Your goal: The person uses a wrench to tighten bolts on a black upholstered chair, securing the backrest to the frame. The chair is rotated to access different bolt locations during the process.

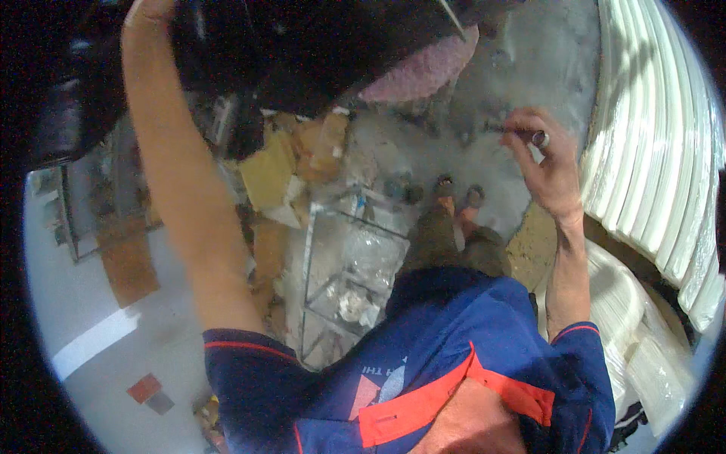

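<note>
My left arm reaches up to the top left, and my left hand (pixel 153 9) is cut off by the upper edge beside a large dark object (pixel 249 53). Its fingers do not show. My right hand (pixel 548 163) hangs in the air at the right, fingers curled together. A slim metal tool (pixel 540 139) is pinched in it, with a round silvery end by the knuckles and a thin dark tip past the fingertips. Its exact kind is too small and blurred to tell. Nearest this hand are tall white stacked sheets in clear wrap.
White wrapped stacks (pixel 650 144) rise along the right, with another wrapped bundle (pixel 605 303) below. A metal frame rack (pixel 308 265) holding clear plastic stands left of my legs. Cardboard pieces (pixel 268 170) lie beyond it. A pinkish sheet (pixel 423 72) lies under the dark object.
</note>
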Tool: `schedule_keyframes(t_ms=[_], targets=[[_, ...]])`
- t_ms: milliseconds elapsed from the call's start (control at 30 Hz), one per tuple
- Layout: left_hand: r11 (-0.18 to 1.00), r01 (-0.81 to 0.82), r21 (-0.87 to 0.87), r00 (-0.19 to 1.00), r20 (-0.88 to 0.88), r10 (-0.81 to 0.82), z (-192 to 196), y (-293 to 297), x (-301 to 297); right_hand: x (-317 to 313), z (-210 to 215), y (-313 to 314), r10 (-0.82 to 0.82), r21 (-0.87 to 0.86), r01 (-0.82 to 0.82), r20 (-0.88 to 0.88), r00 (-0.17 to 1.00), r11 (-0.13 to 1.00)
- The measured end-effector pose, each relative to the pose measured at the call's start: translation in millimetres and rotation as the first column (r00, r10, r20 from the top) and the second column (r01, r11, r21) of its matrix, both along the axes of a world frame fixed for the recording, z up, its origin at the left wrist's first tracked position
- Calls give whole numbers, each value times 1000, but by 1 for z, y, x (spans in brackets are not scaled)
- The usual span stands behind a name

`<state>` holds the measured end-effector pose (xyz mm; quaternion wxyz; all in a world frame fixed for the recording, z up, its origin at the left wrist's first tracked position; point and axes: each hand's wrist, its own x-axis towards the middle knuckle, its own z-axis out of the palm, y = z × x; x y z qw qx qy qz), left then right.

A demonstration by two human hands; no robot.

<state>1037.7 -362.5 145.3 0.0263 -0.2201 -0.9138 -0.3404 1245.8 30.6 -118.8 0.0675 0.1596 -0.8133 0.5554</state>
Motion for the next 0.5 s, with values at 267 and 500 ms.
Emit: schedule_keyframes(t_ms=[267, 500], targets=[[993, -110, 49, 991, 82, 106, -4, -11, -16, 15, 53, -43, 160, -497, -132, 13, 987, 858], [985, -144, 95, 985, 110, 134, -3, 54, 21, -10, 78, -113, -286, -715, -68, -363, 887, 695]])
